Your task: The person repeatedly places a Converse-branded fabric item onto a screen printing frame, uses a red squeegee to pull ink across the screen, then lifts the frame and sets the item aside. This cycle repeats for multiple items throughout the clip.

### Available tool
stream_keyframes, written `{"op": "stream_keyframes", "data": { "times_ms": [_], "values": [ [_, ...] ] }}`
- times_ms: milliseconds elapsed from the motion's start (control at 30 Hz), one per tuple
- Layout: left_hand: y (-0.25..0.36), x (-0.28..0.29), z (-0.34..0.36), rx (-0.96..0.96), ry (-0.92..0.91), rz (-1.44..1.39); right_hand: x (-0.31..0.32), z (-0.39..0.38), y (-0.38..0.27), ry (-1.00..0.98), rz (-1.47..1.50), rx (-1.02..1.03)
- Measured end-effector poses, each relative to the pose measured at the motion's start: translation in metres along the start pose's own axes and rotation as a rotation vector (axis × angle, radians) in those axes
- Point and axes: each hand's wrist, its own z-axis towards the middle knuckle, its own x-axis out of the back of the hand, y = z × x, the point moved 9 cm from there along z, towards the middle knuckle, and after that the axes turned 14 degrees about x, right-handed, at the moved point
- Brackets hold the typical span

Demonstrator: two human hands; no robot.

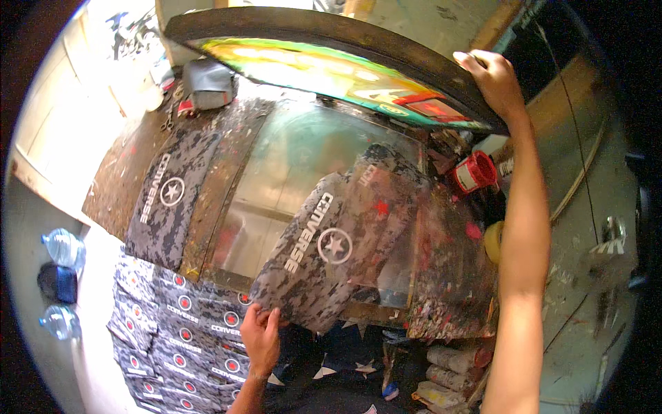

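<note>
Just above our left hand (262,338), in the head view, lies the camouflage-printed sheet (338,238), its near lower edge pinched between thumb and curled fingers. Its long axis runs up and to the right from that hand, toward our right arm, so the left hand is by far the nearer. Our right hand (493,79) is well apart, stretched up and away, fingers closed over the rim of the hinged screen frame (331,41) and holding it tilted up (its underside glows green and yellow).

The sheet rests on a glass-topped printing bed (276,179) crusted with dried paint. A second printed sheet (165,196) lies left of the glass, and a stack of more printed sheets (172,324) sits just left of the left hand. A red-and-white tape roll (474,172) stands beside our right forearm, and water bottles (62,248) lie far left on the floor.
</note>
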Motion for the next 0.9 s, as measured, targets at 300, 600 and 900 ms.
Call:
{"op": "stream_keyframes", "data": {
  "times_ms": [300, 600, 900],
  "values": [
    [0.029, -0.111, 0.093, 0.097, -0.331, -0.055, 0.000, 0.003, 0.001, 0.068, 0.052, 0.011],
    [0.025, -0.122, 0.108, 0.040, -0.214, 0.061, 0.013, 0.001, -0.013, 0.015, 0.078, -0.073],
    [0.102, -0.109, 0.080, -0.476, 0.130, 0.616, 0.018, -0.001, -0.012, 0.039, 0.125, -0.096]
  ]
}}
